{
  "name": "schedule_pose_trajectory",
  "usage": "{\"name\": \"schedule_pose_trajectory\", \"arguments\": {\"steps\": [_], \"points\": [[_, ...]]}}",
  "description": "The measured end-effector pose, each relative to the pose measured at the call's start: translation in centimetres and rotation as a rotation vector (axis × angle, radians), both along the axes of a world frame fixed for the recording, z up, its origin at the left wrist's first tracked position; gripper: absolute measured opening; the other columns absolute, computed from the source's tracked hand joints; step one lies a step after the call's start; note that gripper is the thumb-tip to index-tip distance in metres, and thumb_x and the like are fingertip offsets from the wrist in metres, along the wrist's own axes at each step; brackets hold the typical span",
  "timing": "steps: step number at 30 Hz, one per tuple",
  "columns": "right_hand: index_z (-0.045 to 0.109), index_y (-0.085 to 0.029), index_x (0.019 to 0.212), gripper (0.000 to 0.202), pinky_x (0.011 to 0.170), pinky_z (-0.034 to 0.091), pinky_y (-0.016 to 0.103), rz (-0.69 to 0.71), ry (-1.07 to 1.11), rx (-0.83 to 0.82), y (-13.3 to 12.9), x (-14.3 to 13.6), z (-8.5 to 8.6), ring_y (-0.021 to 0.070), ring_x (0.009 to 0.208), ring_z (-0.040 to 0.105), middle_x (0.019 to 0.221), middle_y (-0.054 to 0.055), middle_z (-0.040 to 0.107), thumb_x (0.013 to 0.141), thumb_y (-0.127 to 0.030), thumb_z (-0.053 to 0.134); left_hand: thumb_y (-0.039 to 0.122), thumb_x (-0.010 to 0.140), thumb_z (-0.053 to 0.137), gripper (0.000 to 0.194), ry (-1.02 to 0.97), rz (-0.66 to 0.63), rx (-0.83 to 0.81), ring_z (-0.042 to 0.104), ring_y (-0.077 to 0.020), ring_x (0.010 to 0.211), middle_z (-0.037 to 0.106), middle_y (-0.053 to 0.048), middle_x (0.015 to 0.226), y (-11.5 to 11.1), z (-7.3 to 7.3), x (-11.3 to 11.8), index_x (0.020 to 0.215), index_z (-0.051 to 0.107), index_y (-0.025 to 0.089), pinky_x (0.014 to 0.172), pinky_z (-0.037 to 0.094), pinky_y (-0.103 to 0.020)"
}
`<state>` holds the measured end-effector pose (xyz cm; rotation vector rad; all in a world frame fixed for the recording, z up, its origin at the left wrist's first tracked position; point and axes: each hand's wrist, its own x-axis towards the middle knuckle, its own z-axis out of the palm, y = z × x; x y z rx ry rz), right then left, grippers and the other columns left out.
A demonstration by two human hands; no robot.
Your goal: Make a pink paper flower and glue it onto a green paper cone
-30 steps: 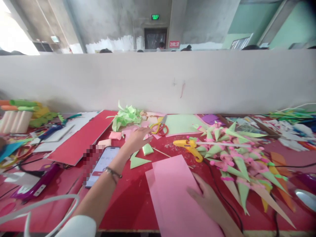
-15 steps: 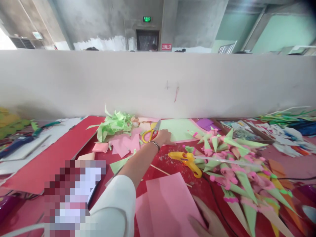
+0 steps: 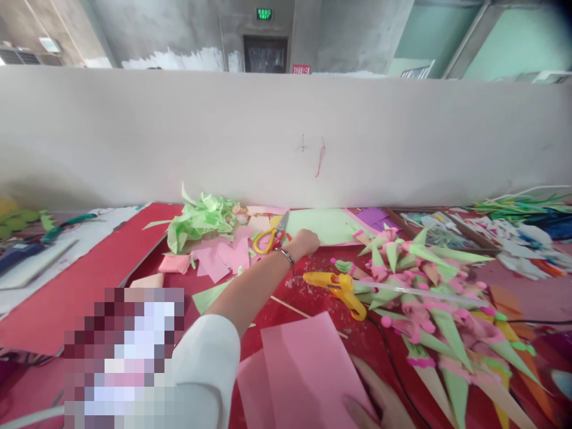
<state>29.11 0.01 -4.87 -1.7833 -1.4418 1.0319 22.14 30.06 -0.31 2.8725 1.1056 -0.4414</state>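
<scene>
My left hand (image 3: 305,241) reaches to the back, its fingers curled at the near edge of a light green sheet (image 3: 326,223) with pink paper beneath. Whether anything is in those fingers is hidden. Just left of it lie scissors (image 3: 267,239) with yellow and red handles. In the foreground my right hand (image 3: 379,396) grips the right edge of a pink paper sheet (image 3: 308,363), partly overlapping another pink sheet (image 3: 254,381). A yellow glue gun (image 3: 342,292) with a long clear stick in it lies between my hands.
Paper cone flowers (image 3: 424,286) pile up on the right. Crumpled green paper (image 3: 203,217) and pink scraps (image 3: 223,256) lie back left. A thin wooden stick (image 3: 290,307) and the gun's black cord (image 3: 393,363) cross the red table. A white partition (image 3: 201,137) stands behind.
My left hand's fingers have curled in, where they lay more stretched over the paper before. The right hand keeps its grip on the pink sheet. The view has tilted slightly down.
</scene>
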Motion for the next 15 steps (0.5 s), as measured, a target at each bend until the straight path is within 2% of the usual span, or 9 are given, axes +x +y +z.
{"name": "schedule_pose_trajectory", "arguments": {"steps": [6, 11, 15], "points": [[0.057, -0.017, 0.111, 0.051, 0.091, 0.041, 0.032, -0.033, 0.031, 0.020, 0.1, -0.3, 0.4, 0.0260, 0.106, 0.052, 0.113, 0.010, 0.059, 0.065, -0.038, 0.058, 0.030, 0.083, 0.048, 0.030, -0.055, 0.045, 0.021, 0.054, -0.0184, 0.092, 0.052, -0.008, 0.109, 1.5, 0.6, -2.3, 0.109, 0.048, 0.014, 0.077, 0.047, -0.039], [0.055, -0.015, 0.113, 0.052, 0.092, 0.040, 0.033, -0.066, 0.033, 0.018, 0.0, -0.4, 0.1, 0.0258, 0.108, 0.051, 0.115, 0.011, 0.057, 0.067, -0.038, 0.057, 0.030, 0.083, 0.048, 0.031, -0.124, 0.056, -0.017, 0.054, -0.0186, 0.092, 0.052, -0.008, 0.109, 0.5, 0.4, -2.2, 0.109, 0.049, 0.014, 0.077, 0.047, -0.039], [0.053, -0.013, 0.114, 0.056, 0.093, 0.039, 0.037, -0.110, 0.068, 0.008, 0.0, -0.5, -0.1, 0.0270, 0.108, 0.051, 0.115, 0.012, 0.057, 0.065, -0.039, 0.058, 0.030, 0.083, 0.048, 0.030, -0.233, 0.033, -0.094, 0.054, -0.0182, 0.091, 0.053, -0.008, 0.108, -0.4, 1.1, -3.2, 0.109, 0.049, 0.014, 0.076, 0.047, -0.038]]}}
